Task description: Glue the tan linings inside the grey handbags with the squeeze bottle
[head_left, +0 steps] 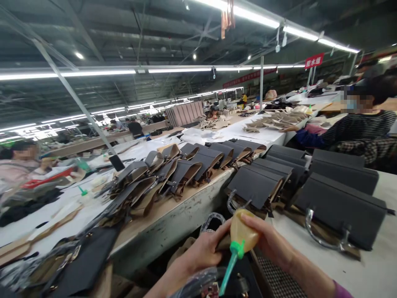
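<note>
My right hand (273, 240) is closed around a yellowish squeeze bottle (243, 227), tilted so that its long green nozzle (228, 269) points down. Just left of the bottle, my left hand (203, 252) has its fingers bent over a brown edge of the handbag in my lap; the fingertips are partly hidden behind the bottle. Below the nozzle lies the dark handbag (246, 269), with a plastic-wrapped handle (198, 281) and metal fittings beside my left wrist. Much of this bag is cut off or covered by my hands.
Rows of dark handbags stand on the left bench (198, 207) and on the white table (372, 273) at right, some with wrapped handles. A metal post (77, 103) rises at left. Co-workers sit at right (362, 124) and far left (18, 165). A gap separates the two tables.
</note>
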`<state>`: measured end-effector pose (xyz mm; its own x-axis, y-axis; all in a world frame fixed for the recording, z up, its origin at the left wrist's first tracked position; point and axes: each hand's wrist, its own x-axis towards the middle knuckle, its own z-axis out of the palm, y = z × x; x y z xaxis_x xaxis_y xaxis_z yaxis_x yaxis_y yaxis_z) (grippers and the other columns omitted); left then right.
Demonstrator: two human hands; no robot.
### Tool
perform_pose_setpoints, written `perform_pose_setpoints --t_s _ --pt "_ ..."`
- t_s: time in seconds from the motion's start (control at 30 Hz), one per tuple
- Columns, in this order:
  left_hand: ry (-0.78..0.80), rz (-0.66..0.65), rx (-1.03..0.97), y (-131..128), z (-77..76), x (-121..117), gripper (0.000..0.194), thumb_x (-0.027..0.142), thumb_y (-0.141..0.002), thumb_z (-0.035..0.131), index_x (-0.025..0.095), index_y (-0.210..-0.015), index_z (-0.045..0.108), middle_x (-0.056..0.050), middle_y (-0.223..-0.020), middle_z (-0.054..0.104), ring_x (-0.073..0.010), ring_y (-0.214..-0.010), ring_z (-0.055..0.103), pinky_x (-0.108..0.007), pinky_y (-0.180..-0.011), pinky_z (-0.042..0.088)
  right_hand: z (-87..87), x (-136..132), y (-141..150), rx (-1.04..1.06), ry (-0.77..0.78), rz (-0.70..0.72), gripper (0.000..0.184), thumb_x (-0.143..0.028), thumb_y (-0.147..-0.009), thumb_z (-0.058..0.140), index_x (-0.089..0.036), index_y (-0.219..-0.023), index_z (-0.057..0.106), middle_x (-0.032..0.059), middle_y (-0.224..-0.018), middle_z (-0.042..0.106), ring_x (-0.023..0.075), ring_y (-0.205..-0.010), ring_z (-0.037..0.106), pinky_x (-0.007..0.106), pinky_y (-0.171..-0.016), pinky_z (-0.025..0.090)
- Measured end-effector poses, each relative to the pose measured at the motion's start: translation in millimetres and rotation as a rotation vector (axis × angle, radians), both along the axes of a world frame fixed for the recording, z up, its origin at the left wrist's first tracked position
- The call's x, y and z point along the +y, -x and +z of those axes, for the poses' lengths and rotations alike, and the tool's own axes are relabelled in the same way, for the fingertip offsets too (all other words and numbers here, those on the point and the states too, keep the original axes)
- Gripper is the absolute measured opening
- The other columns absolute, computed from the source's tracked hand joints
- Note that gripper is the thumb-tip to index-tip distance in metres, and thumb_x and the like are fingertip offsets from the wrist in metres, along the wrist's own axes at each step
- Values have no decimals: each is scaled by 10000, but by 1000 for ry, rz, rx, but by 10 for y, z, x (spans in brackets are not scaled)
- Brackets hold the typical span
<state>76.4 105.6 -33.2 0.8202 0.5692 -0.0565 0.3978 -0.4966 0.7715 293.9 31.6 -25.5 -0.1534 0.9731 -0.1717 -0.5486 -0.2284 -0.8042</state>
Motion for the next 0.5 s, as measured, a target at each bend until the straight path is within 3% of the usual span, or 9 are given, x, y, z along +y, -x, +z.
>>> perform_pose_setpoints --t_s 0.13,0.2,0.3,0.4,0.5 --pt "88 -28 -90 12 -14 19 881 42 -706 646 278 -1544 513 -37 -1164 780 -241 -996 746 -275 -895 556 -13 -4 -11 105 -67 -62 427 -563 -834 804 -155 -963 802 128 -962 769 296 -877 706 360 -789 573" --pt "137 -48 -116 9 -46 17 752 72 -717 656 273 -1442 636 -35 -1188 780 -246 -1021 743 -277 -905 548 -57 -20 -8 163 -91 -81 449 -574 -860 761 -149 -998 806 136 -941 759 254 -757 689 298 -614 562" --pt "104 -46 -104 -14 -107 5 641 97 -723 653 252 -1341 720 -46 -1118 798 -250 -971 743 -290 -875 537 -79 -51 -9 213 -96 -80 412 -541 -883 746 -165 -1042 804 133 -915 752 206 -623 649 215 -402 434" --pt "103 21 -90 -17 -157 5 569 86 -699 652 229 -1239 760 -41 -1005 788 -235 -893 717 -293 -839 522 -28 -116 -86 188 -45 -52 369 -504 -885 772 -184 -1068 796 135 -932 763 251 -719 710 217 -429 477" --pt "201 75 -114 45 -188 27 467 75 -654 669 180 -1101 752 -21 -932 740 -218 -874 675 -296 -846 510 -10 -230 -300 108 27 -56 367 -496 -900 768 -178 -1084 785 148 -1032 772 279 -818 738 218 -457 504"
